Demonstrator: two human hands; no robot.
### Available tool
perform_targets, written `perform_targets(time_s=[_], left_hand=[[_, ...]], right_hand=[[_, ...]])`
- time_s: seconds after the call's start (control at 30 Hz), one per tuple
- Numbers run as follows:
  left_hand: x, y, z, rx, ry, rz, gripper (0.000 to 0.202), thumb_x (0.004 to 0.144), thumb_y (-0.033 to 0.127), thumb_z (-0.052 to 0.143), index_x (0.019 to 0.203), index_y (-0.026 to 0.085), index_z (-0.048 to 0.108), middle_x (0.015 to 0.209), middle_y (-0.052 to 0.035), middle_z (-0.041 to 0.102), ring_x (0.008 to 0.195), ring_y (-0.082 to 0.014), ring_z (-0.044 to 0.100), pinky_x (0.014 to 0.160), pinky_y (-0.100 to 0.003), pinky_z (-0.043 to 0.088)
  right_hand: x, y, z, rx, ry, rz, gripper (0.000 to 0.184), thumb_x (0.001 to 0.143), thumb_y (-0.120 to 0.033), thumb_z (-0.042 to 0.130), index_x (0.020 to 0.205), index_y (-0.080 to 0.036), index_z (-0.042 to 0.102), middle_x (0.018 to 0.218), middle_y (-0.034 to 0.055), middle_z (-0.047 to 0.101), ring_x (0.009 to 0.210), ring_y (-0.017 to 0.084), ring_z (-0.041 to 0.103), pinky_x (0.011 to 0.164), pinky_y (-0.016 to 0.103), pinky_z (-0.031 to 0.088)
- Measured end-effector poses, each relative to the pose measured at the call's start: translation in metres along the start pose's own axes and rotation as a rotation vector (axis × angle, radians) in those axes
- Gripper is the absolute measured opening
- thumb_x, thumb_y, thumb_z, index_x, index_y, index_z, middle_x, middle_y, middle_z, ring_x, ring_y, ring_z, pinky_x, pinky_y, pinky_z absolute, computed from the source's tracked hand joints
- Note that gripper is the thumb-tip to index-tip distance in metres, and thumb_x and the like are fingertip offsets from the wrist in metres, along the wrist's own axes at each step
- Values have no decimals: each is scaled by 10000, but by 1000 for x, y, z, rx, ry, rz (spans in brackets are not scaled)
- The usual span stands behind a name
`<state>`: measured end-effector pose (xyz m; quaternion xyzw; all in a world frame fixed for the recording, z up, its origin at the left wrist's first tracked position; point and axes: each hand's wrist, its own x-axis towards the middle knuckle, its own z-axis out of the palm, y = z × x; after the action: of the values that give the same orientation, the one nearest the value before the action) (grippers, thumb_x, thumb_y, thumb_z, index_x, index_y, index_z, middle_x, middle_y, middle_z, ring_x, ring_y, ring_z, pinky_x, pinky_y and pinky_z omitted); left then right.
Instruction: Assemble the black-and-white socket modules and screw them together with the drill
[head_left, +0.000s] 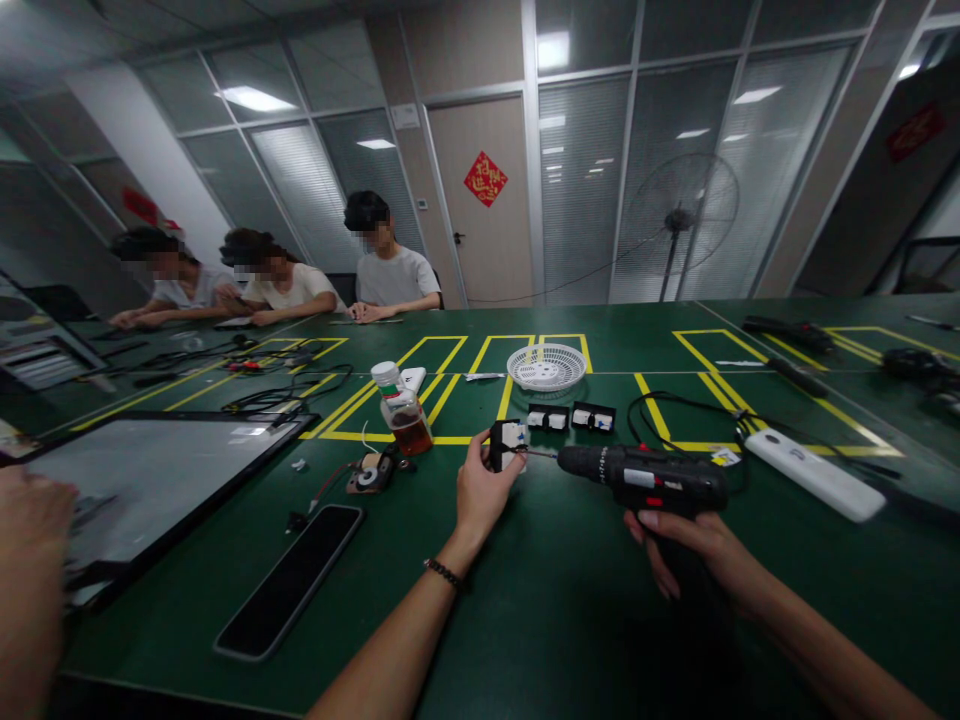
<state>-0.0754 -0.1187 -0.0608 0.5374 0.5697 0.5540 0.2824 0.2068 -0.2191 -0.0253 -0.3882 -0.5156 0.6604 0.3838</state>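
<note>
My left hand (pixel 484 485), with a dark beaded bracelet on its wrist, is closed around a small black-and-white block (pixel 508 436) and keeps it just above the table. In my right hand (pixel 686 535) is a black cordless drill (pixel 645 474), gripped by its handle. Its long thin bit (pixel 541 453) points left and reaches the block's near side; I cannot tell whether it touches. Two similar blocks, one on the left (pixel 548 419) and one on the right (pixel 593 418), lie behind my left hand.
Around my hands on the green table (pixel 555 610) are a phone (pixel 291 580), a bottle of brown liquid (pixel 409 425), a white basket (pixel 546 369) and a white power strip (pixel 814 473). At left, another person's hand (pixel 34 520) is over a framed panel (pixel 187 475). Three people (pixel 394 270) sit opposite.
</note>
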Motion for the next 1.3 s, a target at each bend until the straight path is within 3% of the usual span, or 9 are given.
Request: perform_targets(time_s=[0.7, 0.87, 0.97, 1.1, 1.3], left_hand=[[1, -5, 1, -58, 2, -24, 642, 684, 354, 802, 1256, 203, 552, 1069, -123, 711, 942, -232, 689, 854, -352, 517], [4, -10, 7, -233, -67, -93, 616, 716, 321, 790, 1256, 190, 524, 1119, -135, 700, 1002, -225, 684, 898, -370, 521], [7, -14, 9, -338, -124, -183, 550, 758, 332, 759, 1231, 172, 528, 1059, -131, 716, 940, -215, 702, 868, -383, 546], [11, -17, 7, -434, -100, -295, 500, 773, 379, 743, 1176, 148, 557, 998, -127, 716, 851, -205, 707, 784, -382, 586], [15, -16, 4, -482, -89, -325, 499, 759, 371, 760, 1160, 146, 567, 990, -115, 704, 851, -196, 697, 763, -368, 596]], right_hand=[[1, 2, 1, 18, 26, 21, 356, 918, -479, 525, 900, -135, 616, 480, 2, 583, 424, 147, 522, 496, 276, 467], [1, 2, 2, 26, 3, 2, 344, 937, -437, 495, 974, -117, 616, 483, 5, 585, 425, 144, 514, 491, 271, 455], [1, -1, 3, 63, 12, -1, 362, 941, -428, 475, 1030, -105, 613, 468, -5, 565, 406, 139, 489, 470, 266, 439], [0, -6, 2, 124, 38, -27, 361, 954, -416, 450, 1027, -106, 619, 440, -18, 522, 388, 136, 463, 455, 265, 416], [2, -9, -10, 109, 116, -56, 362, 951, -425, 462, 1035, -114, 627, 450, -5, 538, 401, 144, 469, 474, 281, 408]])
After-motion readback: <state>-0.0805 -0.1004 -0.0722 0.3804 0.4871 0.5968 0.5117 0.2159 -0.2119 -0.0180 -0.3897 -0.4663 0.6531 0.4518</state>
